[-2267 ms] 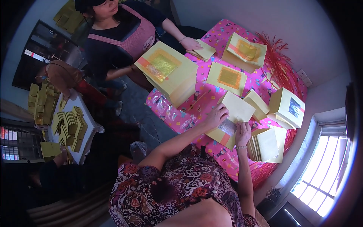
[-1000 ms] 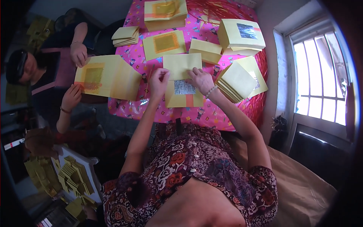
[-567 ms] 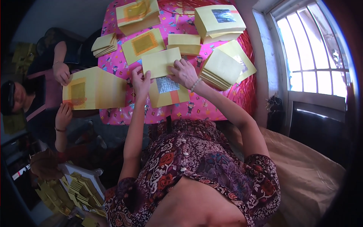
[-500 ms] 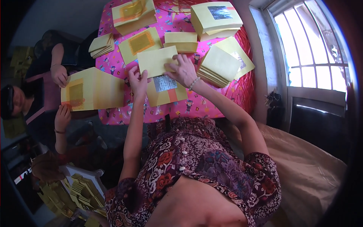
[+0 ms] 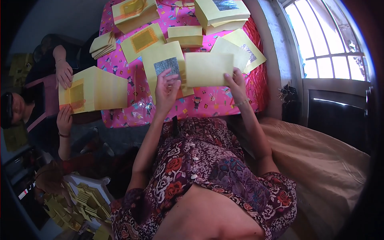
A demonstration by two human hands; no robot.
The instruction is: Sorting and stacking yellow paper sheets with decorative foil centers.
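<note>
My right hand (image 5: 236, 85) holds up a plain yellow paper sheet (image 5: 208, 69) by its lower right corner, above the pink table (image 5: 208, 100). My left hand (image 5: 166, 90) rests fingers spread on a stack of yellow sheets with a silver foil square (image 5: 165, 64), touching the lifted sheet's left edge. Just right of the lifted sheet lies another pile of yellow sheets with a silver square (image 5: 245, 52).
Across the table's left side a person in a pink apron holds a thick yellow stack with a gold square (image 5: 94, 90) in both hands. More yellow stacks (image 5: 136, 12) cover the far table. Folded yellow papers (image 5: 82, 200) fill a tray at lower left. A window (image 5: 332, 40) is right.
My right hand has lifted one plain yellow sheet off the stack and raised it. The view has shifted, and the other person's stack sits lower left than before.
</note>
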